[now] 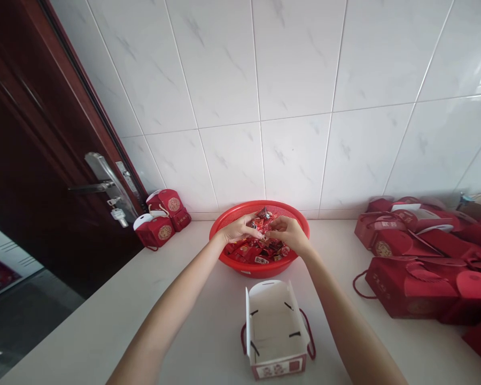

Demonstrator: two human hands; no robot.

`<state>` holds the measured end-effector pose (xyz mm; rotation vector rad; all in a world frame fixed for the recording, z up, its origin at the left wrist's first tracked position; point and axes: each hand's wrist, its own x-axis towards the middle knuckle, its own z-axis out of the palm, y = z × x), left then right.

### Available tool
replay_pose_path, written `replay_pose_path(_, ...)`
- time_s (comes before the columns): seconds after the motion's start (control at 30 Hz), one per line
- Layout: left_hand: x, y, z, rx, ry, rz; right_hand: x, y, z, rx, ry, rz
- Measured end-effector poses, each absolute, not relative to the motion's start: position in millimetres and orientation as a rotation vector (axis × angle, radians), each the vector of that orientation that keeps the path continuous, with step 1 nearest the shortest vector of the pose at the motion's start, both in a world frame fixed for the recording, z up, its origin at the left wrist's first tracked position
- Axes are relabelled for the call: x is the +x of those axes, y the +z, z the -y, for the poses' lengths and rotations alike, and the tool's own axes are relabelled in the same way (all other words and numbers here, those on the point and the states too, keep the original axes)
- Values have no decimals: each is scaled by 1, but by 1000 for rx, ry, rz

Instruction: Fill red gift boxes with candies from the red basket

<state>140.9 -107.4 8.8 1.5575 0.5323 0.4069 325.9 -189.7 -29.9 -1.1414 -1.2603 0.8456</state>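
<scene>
A red plastic basket (260, 270) with perforated sides holds a heap of small wrapped candies (244, 252), mostly in red wrappers. Both hands are over the heap, close together. My left hand (240, 229) curls around some candies, its thumb pointing right. My right hand (289, 233) has its thumb and fingertips pinched on what looks like a candy beside the left thumb; fingers partly cover it. In front of the basket, between my forearms, stands an open gift box (270, 326), white inside, with dark red cord handles. No candies show in it.
Two closed red gift boxes (155, 231) stand at the left by the dark door (44, 160), which has a handle and hanging keys (119, 215). Several red boxes (411, 289) crowd the right side of the white table (176, 321). A tiled wall (296, 160) rises behind.
</scene>
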Motion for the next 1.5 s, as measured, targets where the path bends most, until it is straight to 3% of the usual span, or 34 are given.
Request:
replay_pose_path(0.33,138,7,105,1566,463,-541,325,-27,193,-1152,783,1109)
replay_pose_path(1.03,160,0,106,1956,833,-1100,318,-10,206,-950,1048,1091)
replay_pose_path(1.5,178,3,119,1888,830,-754,317,-13,202,-922,1030,959)
